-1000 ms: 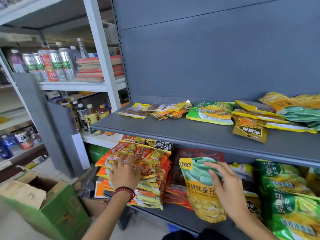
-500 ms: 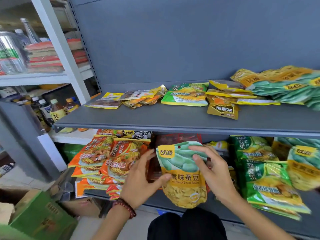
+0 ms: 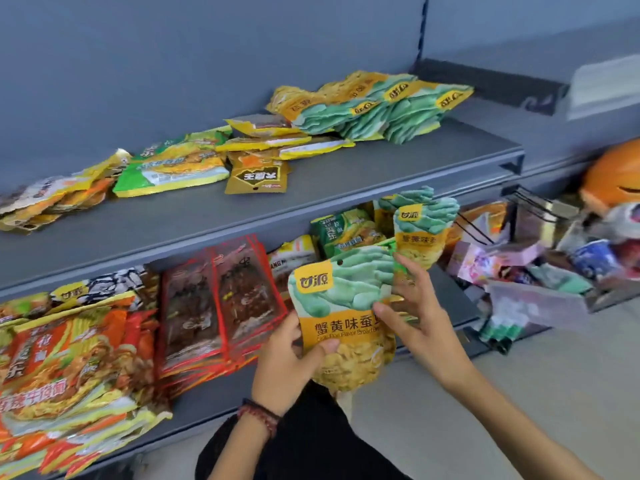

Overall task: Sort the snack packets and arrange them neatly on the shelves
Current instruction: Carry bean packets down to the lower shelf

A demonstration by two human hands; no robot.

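Together we held a green-and-yellow broad bean packet (image 3: 343, 317) upright in front of the lower shelf (image 3: 221, 396), our left hand (image 3: 287, 362) clamped on its lower left edge with the thumb across the front, our right hand (image 3: 415, 320) pinching its right edge. Just behind it, to the right, a matching packet (image 3: 420, 230) stood on that shelf, and red packets (image 3: 221, 299) lay to the left. At the far right of the upper shelf (image 3: 346, 181) sat a pile of the same bean packets (image 3: 374, 105)

Soft even daylight, motion blur, wide-angle edge warping.
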